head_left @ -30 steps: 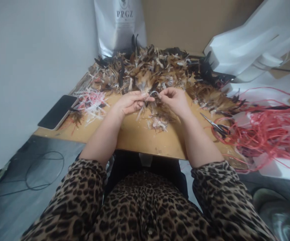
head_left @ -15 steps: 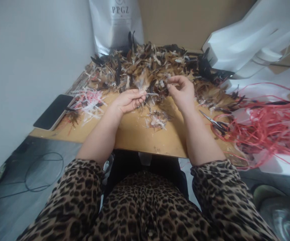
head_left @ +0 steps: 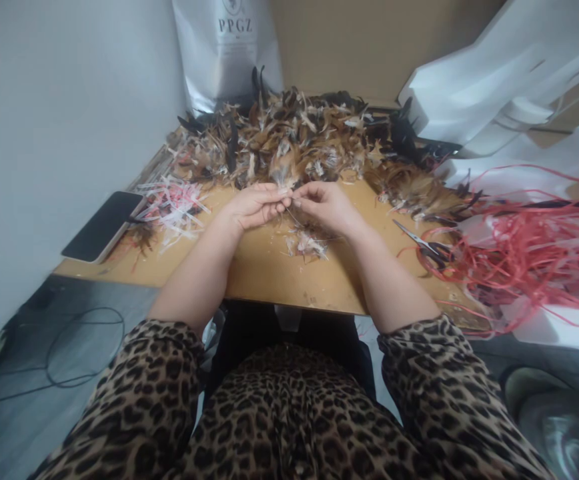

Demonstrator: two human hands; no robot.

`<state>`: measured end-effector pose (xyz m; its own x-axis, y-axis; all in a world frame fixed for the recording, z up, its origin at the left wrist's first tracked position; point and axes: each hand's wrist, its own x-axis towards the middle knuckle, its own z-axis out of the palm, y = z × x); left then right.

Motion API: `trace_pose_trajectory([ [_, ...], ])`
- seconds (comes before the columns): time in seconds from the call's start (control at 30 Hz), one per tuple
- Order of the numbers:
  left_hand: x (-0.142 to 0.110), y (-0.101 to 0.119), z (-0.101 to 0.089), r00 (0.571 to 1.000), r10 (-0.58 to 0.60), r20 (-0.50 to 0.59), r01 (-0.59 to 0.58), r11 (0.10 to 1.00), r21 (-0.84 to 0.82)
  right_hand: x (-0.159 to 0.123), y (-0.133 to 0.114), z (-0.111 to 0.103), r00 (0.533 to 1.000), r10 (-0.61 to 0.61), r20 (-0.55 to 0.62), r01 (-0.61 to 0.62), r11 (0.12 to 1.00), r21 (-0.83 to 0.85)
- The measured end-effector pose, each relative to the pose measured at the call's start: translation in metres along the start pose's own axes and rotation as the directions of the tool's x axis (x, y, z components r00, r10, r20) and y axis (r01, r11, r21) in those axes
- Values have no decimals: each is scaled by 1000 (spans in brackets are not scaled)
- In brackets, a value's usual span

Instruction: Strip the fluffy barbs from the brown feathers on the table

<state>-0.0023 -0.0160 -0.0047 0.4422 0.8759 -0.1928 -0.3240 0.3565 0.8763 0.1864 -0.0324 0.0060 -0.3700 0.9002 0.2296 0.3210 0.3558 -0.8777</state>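
Observation:
Between the thumb and fingers of my left hand (head_left: 264, 203) is pinched a brown feather (head_left: 284, 168), fluffy and pale at its base, pointing away from me. My right hand (head_left: 322, 203) is closed too, thumb against forefinger, its fingertips almost touching those of my left hand at the feather's base. What it pinches is too small and hidden to make out. A thin pale strand (head_left: 292, 215) hangs below the joined fingertips. Just behind the hands lies a large heap of brown and black feathers (head_left: 314, 130). A little pile of whitish fluff and scraps (head_left: 309, 244) sits beneath them on the table (head_left: 269, 270).
To the left lie a phone (head_left: 100, 227) and a bunch of white and pink strips (head_left: 174, 203). Scissors (head_left: 422, 241) rest at right beside tangled red strands (head_left: 534, 257). A silvery bag (head_left: 229, 60) stands behind the heap, and white sheeting (head_left: 474, 80) is at back right.
My right hand has come down and left from above the feather heap to meet my left hand, and its fingers have closed. My left hand still holds the feather.

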Motion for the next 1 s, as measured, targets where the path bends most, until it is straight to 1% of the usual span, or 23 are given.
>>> trace_pose_trajectory([
  [0.17,-1,2,3,996,-10,-88,10,1000,-3,3,5,-8,986,5,-167,-14,998,-55],
  [0.27,-1,4,5,992,-9,-127,7,1000,-19,3,3,-11,974,-8,-225,-16,995,-103],
  [0.33,-1,4,4,991,-10,-130,7,1000,-23,3,1,-13,969,-31,-246,-5,990,-142],
  [0.53,2,3,1,995,4,-97,-7,1000,-29,4,0,-13,952,-90,-292,24,975,-221],
  [0.67,2,2,3,993,7,-117,-10,1000,-22,4,4,-12,947,-140,-288,54,957,-285],
  [0.83,1,3,7,986,30,-162,-24,999,37,3,6,-11,936,-214,-278,92,915,-394],
  [1.0,1,0,8,985,56,-164,-34,990,136,2,2,-11,919,-290,-267,135,868,-477],
])
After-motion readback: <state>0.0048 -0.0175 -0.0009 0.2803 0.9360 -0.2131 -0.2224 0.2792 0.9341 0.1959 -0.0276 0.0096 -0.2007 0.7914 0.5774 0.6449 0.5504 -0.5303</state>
